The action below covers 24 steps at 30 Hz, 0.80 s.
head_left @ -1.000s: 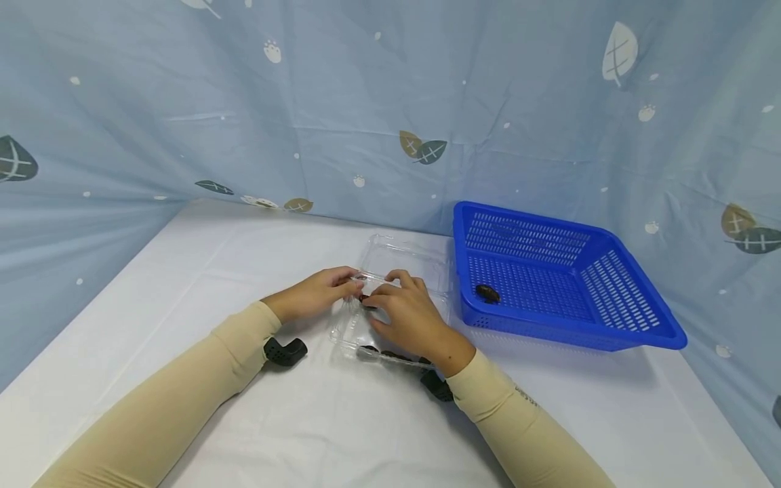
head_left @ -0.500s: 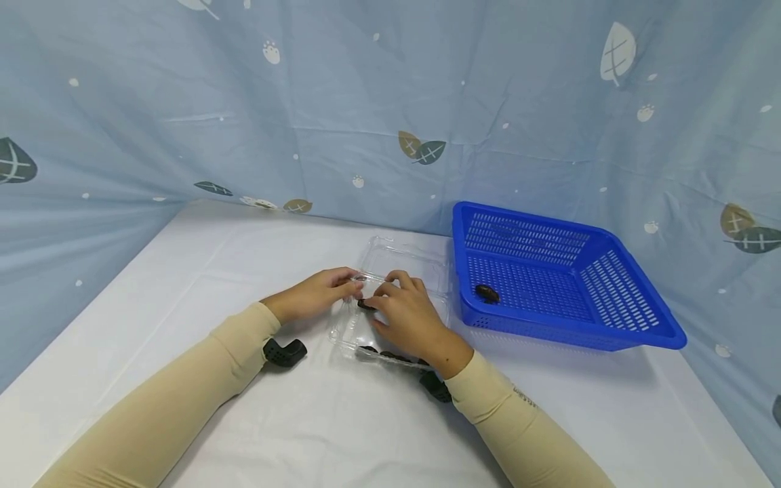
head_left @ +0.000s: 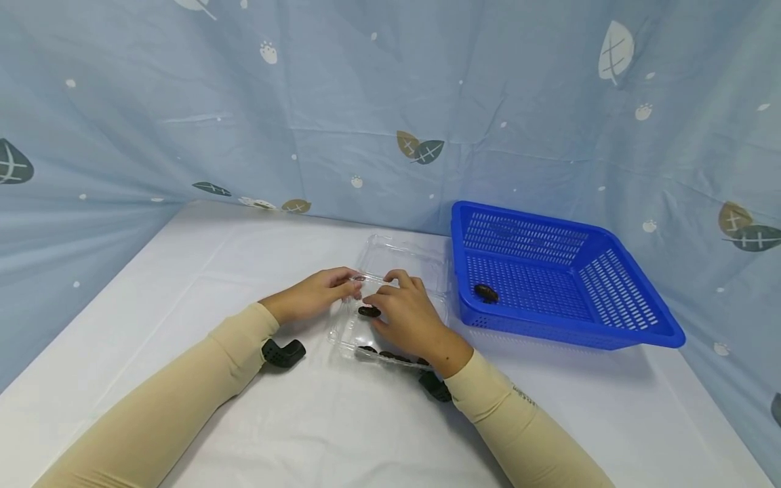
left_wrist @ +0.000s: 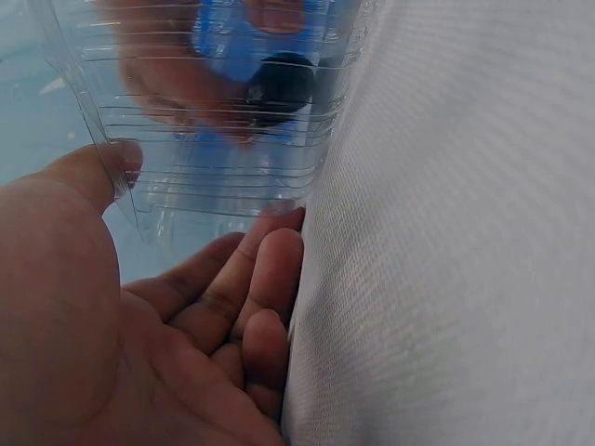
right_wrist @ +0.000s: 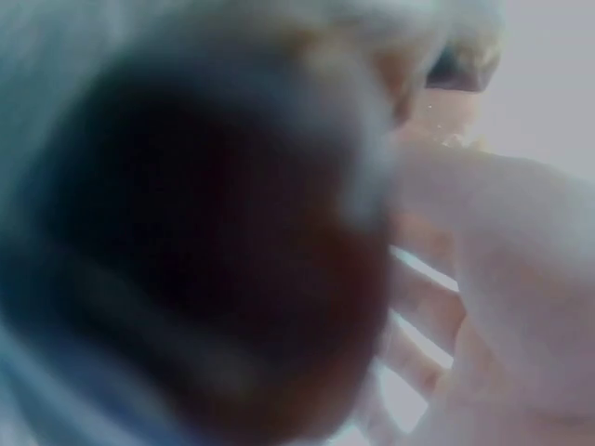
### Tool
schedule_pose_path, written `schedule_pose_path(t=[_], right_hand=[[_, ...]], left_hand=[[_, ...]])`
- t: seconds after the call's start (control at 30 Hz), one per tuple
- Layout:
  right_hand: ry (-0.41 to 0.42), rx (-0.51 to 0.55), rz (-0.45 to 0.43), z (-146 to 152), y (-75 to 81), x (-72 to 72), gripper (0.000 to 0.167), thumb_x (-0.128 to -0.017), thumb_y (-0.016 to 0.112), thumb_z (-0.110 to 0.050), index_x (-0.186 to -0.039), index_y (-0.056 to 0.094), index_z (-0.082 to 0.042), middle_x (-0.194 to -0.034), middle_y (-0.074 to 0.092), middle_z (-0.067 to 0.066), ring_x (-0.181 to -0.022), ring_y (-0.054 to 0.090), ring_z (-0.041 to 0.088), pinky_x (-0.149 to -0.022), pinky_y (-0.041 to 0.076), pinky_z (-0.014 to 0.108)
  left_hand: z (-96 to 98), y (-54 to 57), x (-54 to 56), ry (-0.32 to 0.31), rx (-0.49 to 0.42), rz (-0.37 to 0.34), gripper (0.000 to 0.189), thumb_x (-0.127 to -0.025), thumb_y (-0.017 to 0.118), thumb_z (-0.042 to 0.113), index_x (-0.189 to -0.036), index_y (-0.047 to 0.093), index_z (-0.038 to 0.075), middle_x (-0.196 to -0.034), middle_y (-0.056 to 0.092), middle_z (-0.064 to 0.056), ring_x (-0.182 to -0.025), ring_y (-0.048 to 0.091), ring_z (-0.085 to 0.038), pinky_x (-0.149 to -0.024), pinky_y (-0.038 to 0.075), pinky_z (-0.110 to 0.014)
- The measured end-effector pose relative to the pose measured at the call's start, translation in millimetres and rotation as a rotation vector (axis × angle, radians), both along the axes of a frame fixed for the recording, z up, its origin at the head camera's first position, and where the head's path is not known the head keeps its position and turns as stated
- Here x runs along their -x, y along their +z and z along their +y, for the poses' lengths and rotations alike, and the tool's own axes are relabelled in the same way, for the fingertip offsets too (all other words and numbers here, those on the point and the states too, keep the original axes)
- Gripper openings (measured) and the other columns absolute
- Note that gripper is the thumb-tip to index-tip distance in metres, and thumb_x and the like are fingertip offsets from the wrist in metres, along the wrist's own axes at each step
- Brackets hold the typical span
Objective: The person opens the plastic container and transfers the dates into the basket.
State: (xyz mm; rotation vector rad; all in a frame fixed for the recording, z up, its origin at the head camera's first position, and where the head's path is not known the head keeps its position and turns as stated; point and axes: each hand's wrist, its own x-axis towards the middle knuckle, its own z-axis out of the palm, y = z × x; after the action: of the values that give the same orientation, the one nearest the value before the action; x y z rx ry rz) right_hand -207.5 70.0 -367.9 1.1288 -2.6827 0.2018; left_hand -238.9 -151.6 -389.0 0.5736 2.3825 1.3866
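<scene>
A clear plastic clamshell box [head_left: 350,333] lies on the table, its lid [head_left: 405,261] folded back. My left hand [head_left: 317,295] holds the box's left edge; in the left wrist view, the thumb [left_wrist: 125,163] lies on the rim and curled fingers [left_wrist: 279,265] are beneath. My right hand [head_left: 409,318] reaches inside, pinching a dark brown, glossy date [head_left: 369,312] between thumb and finger. Through the ribbed wall, that date [left_wrist: 282,88] appears as a dark oval. Several more dates [head_left: 393,356] line the box's front side. A large blurred brown shape [right_wrist: 214,232] fills the right wrist view.
A blue slotted basket [head_left: 573,337] stands right of the box, close to its lid. One date [head_left: 486,293] lies in its near-left corner. White cloth [head_left: 256,420] covers the table, and a blue leaf-print curtain [head_left: 342,102] hangs behind.
The date at my right fingertips has shifted slightly toward the front of the box and shows more fully. My left hand keeps its place on the box edge.
</scene>
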Motion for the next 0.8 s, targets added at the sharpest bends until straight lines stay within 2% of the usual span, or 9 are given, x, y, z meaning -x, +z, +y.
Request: schedule_pose_path(t=[0.2, 0.4, 0.6, 0.8], right_hand=[[0.008, -0.028, -0.008, 0, 0.2, -1.1, 0.011, -0.086, 0.079, -0.023, -0.097, 0.08, -0.024, -0.1, 0.075, -0.006, -0.126, 0.05, 0.028, -0.099, 0.042, 0.051], [-0.002, -0.024, -0.016, 1, -1.3, -1.0, 0.011, -0.085, 0.081, -0.024, -0.097, 0.08, -0.024, -0.099, 0.075, -0.006, -0.127, 0.05, 0.027, -0.099, 0.042, 0.05], [0.015, 0.024, -0.027, 2, 5.1, -1.0, 0.012, -0.085, 0.08, -0.02, -0.097, 0.08, -0.022, -0.099, 0.075, -0.005, -0.123, 0.054, 0.028, -0.098, 0.047, 0.049], [0.042, 0.11, -0.061, 7, 18.0, -2.0, 0.012, -0.087, 0.079, -0.017, -0.1, 0.079, -0.016, -0.104, 0.074, -0.001, -0.112, 0.062, 0.023, -0.097, 0.052, 0.04]], left_hand=[[-0.7, -0.8, 0.4, -0.008, 0.002, 0.005, 0.045, -0.108, 0.044, 0.038, -0.139, 0.052, 0.006, -0.12, 0.068, -0.011, -0.109, 0.06, -0.022, -0.098, 0.046, -0.04], [0.1, -3.0, 2.4, 0.0, 0.002, 0.004, 0.043, -0.108, 0.044, 0.036, -0.138, 0.052, 0.007, -0.12, 0.069, -0.01, -0.107, 0.06, -0.021, -0.097, 0.046, -0.039], [-0.1, -2.9, 1.6, -0.003, 0.008, 0.026, 0.044, -0.108, 0.045, 0.035, -0.137, 0.052, 0.003, -0.118, 0.07, -0.012, -0.106, 0.06, -0.022, -0.096, 0.046, -0.039], [0.3, -2.9, 1.4, -0.007, 0.019, 0.023, 0.047, -0.108, 0.045, 0.036, -0.141, 0.048, 0.003, -0.119, 0.07, -0.012, -0.109, 0.061, -0.022, -0.101, 0.046, -0.043]])
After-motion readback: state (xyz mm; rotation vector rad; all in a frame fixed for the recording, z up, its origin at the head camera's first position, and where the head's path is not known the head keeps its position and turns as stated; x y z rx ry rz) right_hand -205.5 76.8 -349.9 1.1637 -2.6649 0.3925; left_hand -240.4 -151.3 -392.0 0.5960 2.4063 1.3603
